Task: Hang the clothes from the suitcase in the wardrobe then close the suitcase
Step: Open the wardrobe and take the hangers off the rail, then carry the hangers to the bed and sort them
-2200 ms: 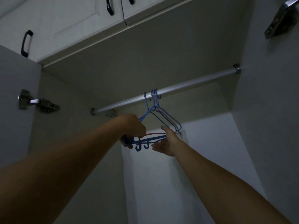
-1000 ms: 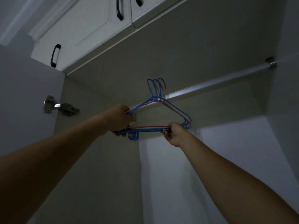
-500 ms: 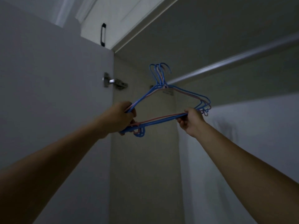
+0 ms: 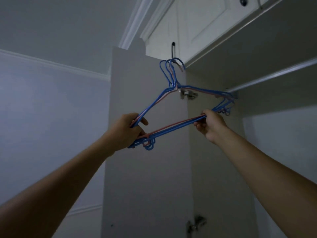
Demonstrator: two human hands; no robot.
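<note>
Gripping fingers (image 4: 140, 121) of the left hand (image 4: 127, 130) curl round the left corner of a bundle of thin blue and pink wire coat hangers (image 4: 173, 128). The right hand (image 4: 210, 125) pinches the bottom bars near their right end. The hooks hang free, well clear of the silver metal wardrobe rail (image 4: 274, 74), in front of the open white wardrobe door (image 4: 145, 177). Step, probably: fetching hangers. Next: carry them to the suitcase (not in view) and separate one for a garment.

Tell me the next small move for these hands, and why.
Probably lower the hangers toward the suitcase to load clothes: the left hand and right hand both grip the bundle, it carries no garment, and it sits clear of the rail.
</note>
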